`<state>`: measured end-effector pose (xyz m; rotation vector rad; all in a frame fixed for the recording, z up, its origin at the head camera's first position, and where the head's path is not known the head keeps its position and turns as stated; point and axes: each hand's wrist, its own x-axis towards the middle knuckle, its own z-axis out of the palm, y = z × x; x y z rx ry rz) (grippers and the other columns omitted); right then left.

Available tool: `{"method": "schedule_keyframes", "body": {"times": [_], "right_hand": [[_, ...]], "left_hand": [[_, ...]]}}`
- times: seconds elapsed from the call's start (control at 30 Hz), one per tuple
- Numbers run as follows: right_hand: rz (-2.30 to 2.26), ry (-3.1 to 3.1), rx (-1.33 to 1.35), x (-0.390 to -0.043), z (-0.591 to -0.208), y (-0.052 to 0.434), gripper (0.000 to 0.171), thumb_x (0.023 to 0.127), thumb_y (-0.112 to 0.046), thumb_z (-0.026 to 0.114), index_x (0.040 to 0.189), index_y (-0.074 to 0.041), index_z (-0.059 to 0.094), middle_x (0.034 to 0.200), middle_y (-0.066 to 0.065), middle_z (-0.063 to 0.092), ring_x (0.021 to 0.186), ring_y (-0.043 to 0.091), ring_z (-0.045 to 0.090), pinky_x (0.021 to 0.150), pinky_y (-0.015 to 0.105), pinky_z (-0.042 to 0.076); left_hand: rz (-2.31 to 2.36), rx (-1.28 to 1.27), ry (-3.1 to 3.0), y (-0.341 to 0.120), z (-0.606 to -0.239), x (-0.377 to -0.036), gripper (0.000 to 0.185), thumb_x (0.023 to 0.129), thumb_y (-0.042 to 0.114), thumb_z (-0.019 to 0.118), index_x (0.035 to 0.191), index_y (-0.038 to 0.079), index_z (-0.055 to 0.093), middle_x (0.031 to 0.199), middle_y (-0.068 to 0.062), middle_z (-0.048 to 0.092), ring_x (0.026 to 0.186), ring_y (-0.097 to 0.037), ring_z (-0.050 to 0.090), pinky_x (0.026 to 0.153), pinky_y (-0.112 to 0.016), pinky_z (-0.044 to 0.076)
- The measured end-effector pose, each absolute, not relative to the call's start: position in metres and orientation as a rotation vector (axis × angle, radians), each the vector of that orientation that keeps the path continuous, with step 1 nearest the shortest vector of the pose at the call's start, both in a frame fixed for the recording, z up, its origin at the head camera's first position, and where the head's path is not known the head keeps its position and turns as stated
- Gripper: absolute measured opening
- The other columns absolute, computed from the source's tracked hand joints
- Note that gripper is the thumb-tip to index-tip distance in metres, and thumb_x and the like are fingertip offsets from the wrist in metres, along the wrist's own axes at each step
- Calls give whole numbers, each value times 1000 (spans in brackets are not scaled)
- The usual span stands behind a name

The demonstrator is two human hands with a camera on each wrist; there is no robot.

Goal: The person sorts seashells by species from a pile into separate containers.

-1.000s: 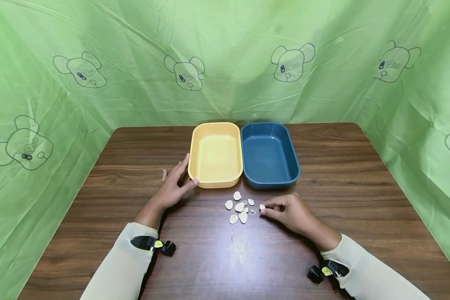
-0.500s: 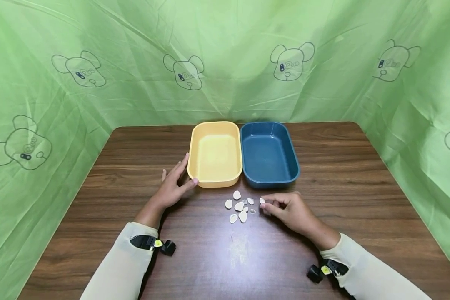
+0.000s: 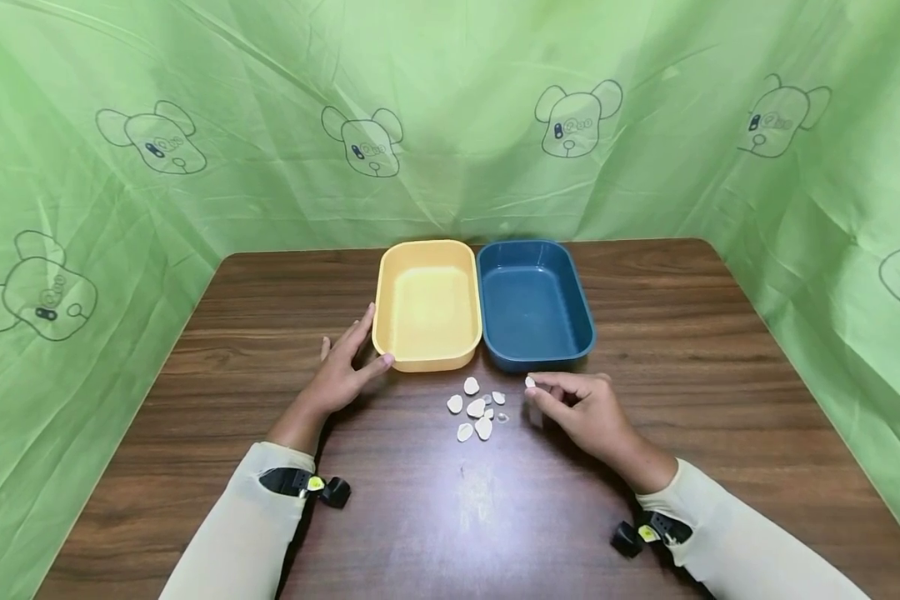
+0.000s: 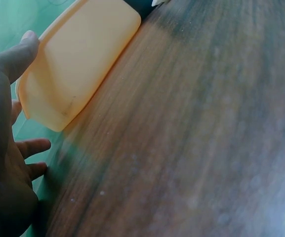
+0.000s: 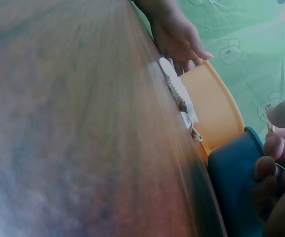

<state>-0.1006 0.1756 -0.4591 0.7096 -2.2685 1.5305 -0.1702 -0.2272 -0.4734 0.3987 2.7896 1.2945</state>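
Shell piece pinched and lifted beside the blue tray

Table (image 3: 645, 317) of dark wood carries everything, with green printed sheeting (image 3: 450, 108) hung round it. Two trays stand side by side, touching: the yellow tray (image 3: 427, 360) and the blue tray (image 3: 537, 360), both with nothing visible inside.

The left hand (image 3: 342, 372) lies with fingers straight and loose, the fingertips against the yellow tray's left wall and the thumb at its near corner; the left wrist view shows the same light contact, holding nothing. That steadying touch looks useful and is best kept gentle, so the tray does not slide.

The right hand (image 3: 581, 408) has its thumb and forefinger closed narrowly on one small white piece (image 3: 529, 382), the other fingers curled behind. The piece sits at the very fingertips, above the wood, just short of the blue tray's near rim. Because the pinch is so shallow, I judge a slow carry wise, keeping the piece level, bringing the fingertips well over a rim before parting them, and releasing low so it does not bounce out.

Left of those fingertips, near but apart, lies the heap of white pieces (image 3: 476, 408); the wrist should pass clear of it.
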Motion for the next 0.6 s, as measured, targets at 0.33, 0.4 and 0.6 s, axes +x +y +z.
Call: {"method": "schedule_keyframes", "body": {"times": [0.33, 0.4, 0.6], "right_hand": [[1489, -2210, 654, -103, -453, 173, 21, 87, 9, 85, 105, 0, 86, 57, -4, 64, 55, -7, 51, 48, 15, 43], [1472, -2185, 654, -104, -450, 172, 20, 86, 10, 84, 105, 2, 86, 55, -4, 62, 54, -8, 48, 47, 15, 40], [1397, -2172, 562, -109, -437, 166, 20, 90, 8, 83, 109, 2, 85, 49, -7, 50, 50, -8, 38, 44, 16, 31]], "left_hand": [[1322, 395, 2793, -227, -474, -168, 98, 101, 67, 68, 176, 39, 12, 183, -4, 24, 168, -52, 17, 124, -83, -17], [1312, 394, 2797, -227, -472, -168, 98, 101, 66, 67, 177, 38, 12, 183, -3, 23, 168, -50, 17, 124, -82, -17], [1229, 372, 2795, -227, -468, -169, 95, 106, 51, 68, 178, 32, 10, 184, -1, 20, 170, -45, 17, 126, -80, -17]]}}
